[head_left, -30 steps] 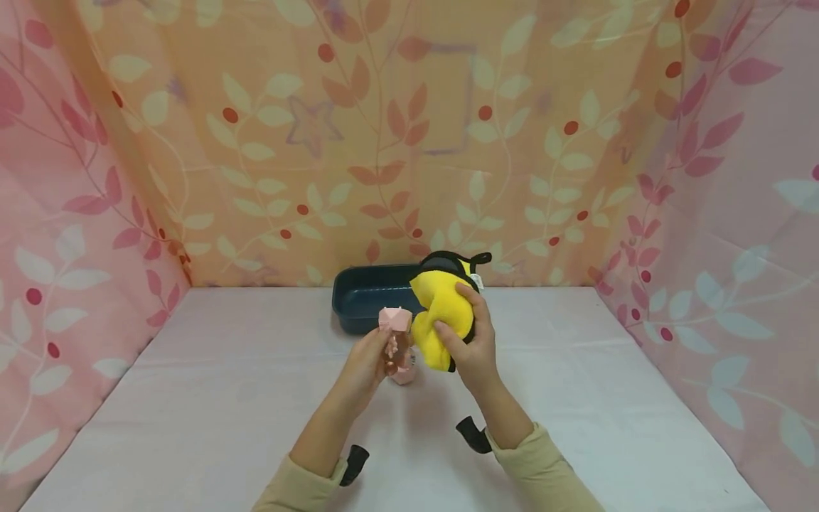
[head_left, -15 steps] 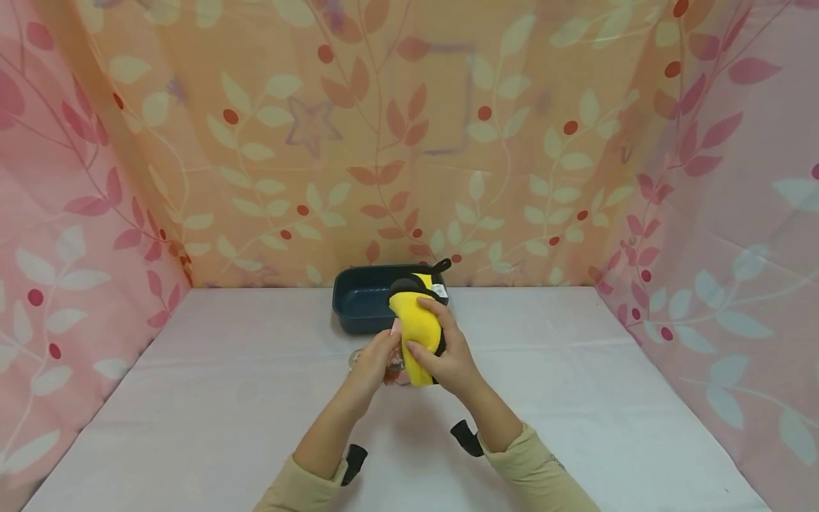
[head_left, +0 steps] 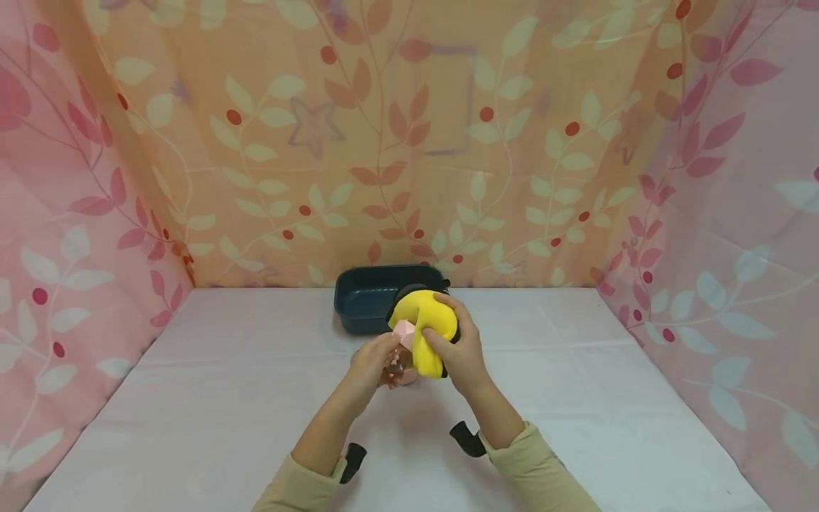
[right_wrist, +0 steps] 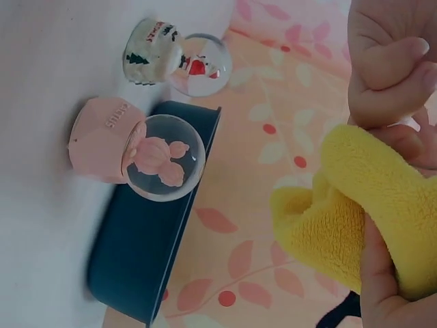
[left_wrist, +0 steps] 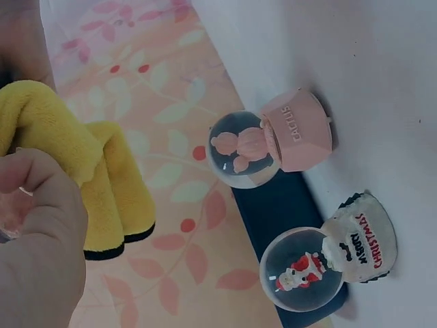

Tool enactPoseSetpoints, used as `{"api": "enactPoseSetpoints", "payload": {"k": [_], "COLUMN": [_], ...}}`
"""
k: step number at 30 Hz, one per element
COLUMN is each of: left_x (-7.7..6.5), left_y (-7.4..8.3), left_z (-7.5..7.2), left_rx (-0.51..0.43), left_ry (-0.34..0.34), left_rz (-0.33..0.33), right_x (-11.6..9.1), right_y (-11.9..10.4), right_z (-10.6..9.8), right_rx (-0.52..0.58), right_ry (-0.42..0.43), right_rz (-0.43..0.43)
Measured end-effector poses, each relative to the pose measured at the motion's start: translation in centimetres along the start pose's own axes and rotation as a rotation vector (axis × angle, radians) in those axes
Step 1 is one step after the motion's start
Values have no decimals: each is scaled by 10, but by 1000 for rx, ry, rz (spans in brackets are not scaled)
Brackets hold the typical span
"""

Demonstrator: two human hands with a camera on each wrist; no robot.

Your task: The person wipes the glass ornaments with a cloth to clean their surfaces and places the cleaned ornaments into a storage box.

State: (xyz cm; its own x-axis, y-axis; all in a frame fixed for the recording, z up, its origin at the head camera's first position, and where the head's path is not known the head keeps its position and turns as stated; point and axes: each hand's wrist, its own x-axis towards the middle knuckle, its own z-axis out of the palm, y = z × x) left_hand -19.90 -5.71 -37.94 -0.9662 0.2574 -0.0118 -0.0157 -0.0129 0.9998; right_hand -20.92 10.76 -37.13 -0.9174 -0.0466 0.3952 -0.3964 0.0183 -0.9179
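Observation:
My left hand (head_left: 366, 371) grips a small snow globe with a faceted pink base (head_left: 402, 331), base uppermost, its clear part partly hidden by fingers. My right hand (head_left: 466, 355) pinches a folded yellow cloth (head_left: 424, 307) with black edging, which overlaps the right side of that globe in the head view. From the left wrist, the cloth (left_wrist: 113, 191) hangs just beyond my left hand (left_wrist: 48, 225). Beyond the hands stand a pink snow globe (left_wrist: 298, 130) marked CACTUS and a white-based Christmas snow globe (left_wrist: 362, 239) with a Santa figure inside.
A dark blue rectangular container (head_left: 350, 321) stands behind the hands near the back of the white-covered table (head_left: 243, 384). Floral curtains (head_left: 256, 142) enclose the back and both sides. Black wrist mounts (head_left: 353, 462) stick out by the sleeves.
The right hand has brought the cloth left against the held snow globe, covering its pink base, then shifted it slightly up and right, so the base shows again. The left hand keeps its grip.

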Motion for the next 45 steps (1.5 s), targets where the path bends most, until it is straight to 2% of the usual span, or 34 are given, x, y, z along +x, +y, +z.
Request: {"api": "enactPoseSetpoints", "payload": {"k": [6,11,13,15,19,23,27,32,36,41,45], "left_x": [0,-1,-1,1,3,8,12,14,13,11,12], "left_y": [-1,-1,-1,0,2,5,7,9,11,10,8], "left_z": [-3,-8,-10,-11,-11,-9,-7,-2,0,-3,-4], "left_rx": [-69,-148,-150,-157,-233,-303,-329,-345,-337,-247,-208], "left_ry": [-16,-102,-137,-137,-112,-102,-37,34,26,44,51], "left_rz": [-53,-44,-22,-8,14,65,82,69,56,36,32], "right_x": [3,4,3,2,1,3,7,8,8,13,17], "right_y": [3,7,7,7,6,5,6,6,6,3,4], "right_z": [-3,-7,-8,-8,-8,-6,-2,6,11,12,10], "right_rx": [107,172,188,185,156,107,43,-72,-139,-171,-154], "right_ry": [58,127,141,135,109,86,43,-36,-76,-52,-14], "right_rz": [119,189,172,125,-10,-132,-212,-228,-216,-231,-221]}}
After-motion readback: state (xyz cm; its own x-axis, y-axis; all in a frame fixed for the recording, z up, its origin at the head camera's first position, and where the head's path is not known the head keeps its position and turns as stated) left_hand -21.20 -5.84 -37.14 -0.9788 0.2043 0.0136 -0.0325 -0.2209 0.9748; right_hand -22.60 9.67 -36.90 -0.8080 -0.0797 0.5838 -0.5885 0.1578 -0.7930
